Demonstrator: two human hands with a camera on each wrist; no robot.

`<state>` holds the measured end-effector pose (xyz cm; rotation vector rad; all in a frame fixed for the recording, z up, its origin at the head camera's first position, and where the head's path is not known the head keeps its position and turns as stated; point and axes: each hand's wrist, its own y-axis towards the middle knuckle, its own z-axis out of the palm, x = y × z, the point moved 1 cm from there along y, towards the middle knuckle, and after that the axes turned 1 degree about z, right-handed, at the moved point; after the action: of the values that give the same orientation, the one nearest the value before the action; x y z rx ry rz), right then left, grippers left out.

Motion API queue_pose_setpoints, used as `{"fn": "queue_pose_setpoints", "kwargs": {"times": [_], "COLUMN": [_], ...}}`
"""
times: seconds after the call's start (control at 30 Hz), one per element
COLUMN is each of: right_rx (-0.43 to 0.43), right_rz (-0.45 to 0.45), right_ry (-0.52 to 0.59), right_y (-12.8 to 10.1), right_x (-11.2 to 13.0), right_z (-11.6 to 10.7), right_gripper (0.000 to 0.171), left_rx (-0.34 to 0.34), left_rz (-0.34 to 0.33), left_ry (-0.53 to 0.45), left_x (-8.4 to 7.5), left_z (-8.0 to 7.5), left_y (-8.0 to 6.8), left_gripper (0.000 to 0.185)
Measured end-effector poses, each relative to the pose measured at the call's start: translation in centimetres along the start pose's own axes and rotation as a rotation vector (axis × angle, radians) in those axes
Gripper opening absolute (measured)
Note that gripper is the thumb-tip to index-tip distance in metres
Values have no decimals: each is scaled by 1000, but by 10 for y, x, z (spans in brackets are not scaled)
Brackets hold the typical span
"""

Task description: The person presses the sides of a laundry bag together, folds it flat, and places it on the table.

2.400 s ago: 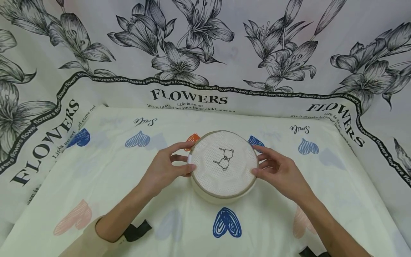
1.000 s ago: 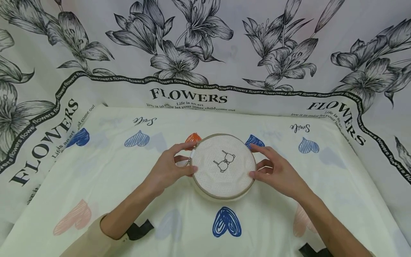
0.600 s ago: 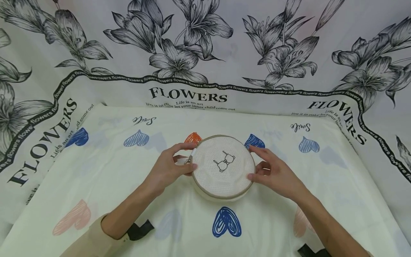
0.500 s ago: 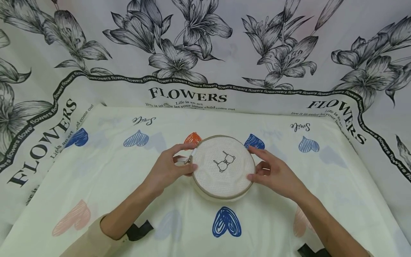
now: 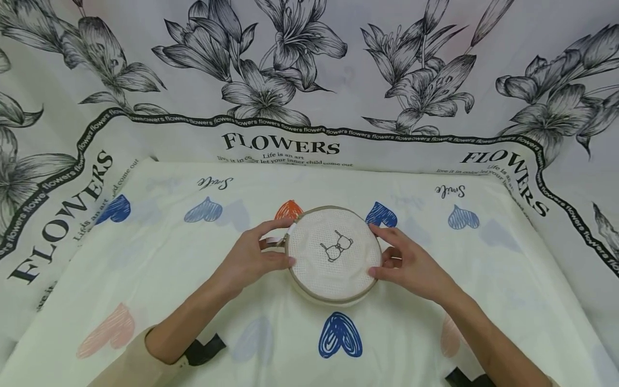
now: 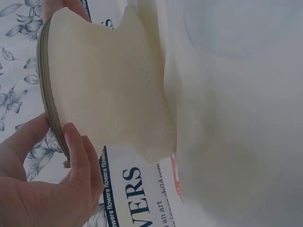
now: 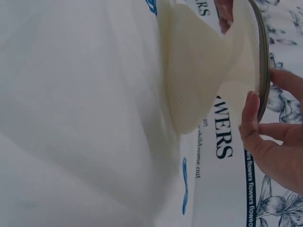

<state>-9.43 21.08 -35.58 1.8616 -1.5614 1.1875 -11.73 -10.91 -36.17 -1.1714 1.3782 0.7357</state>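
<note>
The round mesh bag [image 5: 332,253] sits lower and flatter than before, both hands [image 5: 251,258] [image 5: 411,263] pressing it closer to the cloth [image 5: 145,258].

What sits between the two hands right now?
The round mesh pouch fills the gap: the left hand grips its left rim, the right hand its right rim. The head view shows it.

black straps [image 5: 205,348] half hidden under forearms, tiny slogan print [image 5: 285,159] unreadable

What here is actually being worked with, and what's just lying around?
In use: round mesh bag, held at its rim by the left hand and the right hand.
Lying about: heart-print sheet; flower-print cloth.
</note>
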Motion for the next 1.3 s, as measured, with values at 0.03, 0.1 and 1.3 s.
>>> {"fn": "queue_pose_setpoints", "kwargs": {"times": [0.03,0.1,1.3], "right_rx": [1,0,-20], "right_rz": [1,-2,-61], "right_ry": [2,2,19], "right_y": [0,1,13], "right_x": [0,0,-14], "right_z": [1,2,8], "right_gripper": [85,85,90], "left_rx": [-2,-16,-11], "left_rz": [4,12,0], "left_ry": [-9,-12,-93], "left_x": [1,2,5], "left_z": [0,-1,2], "left_y": [0,0,13], "left_gripper": [73,71,66]}}
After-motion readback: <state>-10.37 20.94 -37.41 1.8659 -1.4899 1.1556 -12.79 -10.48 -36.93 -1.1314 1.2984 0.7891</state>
